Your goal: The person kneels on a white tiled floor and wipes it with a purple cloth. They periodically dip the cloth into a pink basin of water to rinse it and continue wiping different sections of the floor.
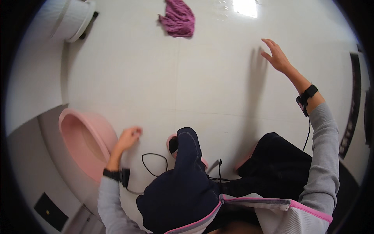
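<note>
A pink plastic basin [100, 125] is tipped on its side at the left, its mouth turned left. My left hand [128, 138] hovers just right of its rim, slightly blurred, with loosely curled fingers and nothing visible in them. Far out to the right, my right hand [274, 55] reaches over the pale tiled floor [210, 84], fingers and thumb apart, holding nothing. A crumpled purple cloth [178, 20] lies on the floor ahead, left of that hand and apart from it.
A white round container [73, 20] on a dark-footed base stands at the upper left. Black cables [155, 154] run from my wrist bands past my pink slippers [172, 140]. Light reflects off wet-looking spots [223, 8] at the top. A dark patterned strip [350, 111] borders the right.
</note>
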`<state>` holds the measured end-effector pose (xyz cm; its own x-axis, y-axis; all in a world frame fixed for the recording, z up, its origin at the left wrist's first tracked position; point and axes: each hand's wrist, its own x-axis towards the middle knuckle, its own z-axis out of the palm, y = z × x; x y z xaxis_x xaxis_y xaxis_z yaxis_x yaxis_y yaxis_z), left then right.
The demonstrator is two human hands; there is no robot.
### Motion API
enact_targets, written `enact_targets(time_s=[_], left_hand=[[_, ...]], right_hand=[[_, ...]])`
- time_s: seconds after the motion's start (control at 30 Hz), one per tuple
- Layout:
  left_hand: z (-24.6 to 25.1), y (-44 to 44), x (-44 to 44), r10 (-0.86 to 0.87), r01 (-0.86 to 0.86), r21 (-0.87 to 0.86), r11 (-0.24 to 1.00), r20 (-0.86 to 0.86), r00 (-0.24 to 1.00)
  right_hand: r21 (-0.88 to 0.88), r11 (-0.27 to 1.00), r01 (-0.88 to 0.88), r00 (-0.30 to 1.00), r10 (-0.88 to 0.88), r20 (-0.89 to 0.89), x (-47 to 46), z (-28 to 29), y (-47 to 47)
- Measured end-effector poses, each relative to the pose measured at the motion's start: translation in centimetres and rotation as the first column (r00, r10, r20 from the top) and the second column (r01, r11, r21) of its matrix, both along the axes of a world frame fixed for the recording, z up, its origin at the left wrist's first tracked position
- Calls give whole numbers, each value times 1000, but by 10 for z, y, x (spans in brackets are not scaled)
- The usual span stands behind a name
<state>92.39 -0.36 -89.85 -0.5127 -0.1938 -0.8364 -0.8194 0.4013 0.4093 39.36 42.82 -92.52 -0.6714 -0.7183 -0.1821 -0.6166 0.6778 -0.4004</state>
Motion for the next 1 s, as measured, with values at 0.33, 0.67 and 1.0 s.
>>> enact_targets(time_s=[0.33,0.67,1.0], left_hand=[[-54,6,-355,-247,-289,-366,885,-894,373],[-140,13,-454,-229,-467,-517,717,-808,543],[-38,-56,-163,817,-406,889,211,-389,-426]], right_hand=[[-55,998,-30,995,35,93,22,-21,26],[34,975,218,937,-219,272,89,5,91],[-57,996,62,942,-40,333,83,12,39]])
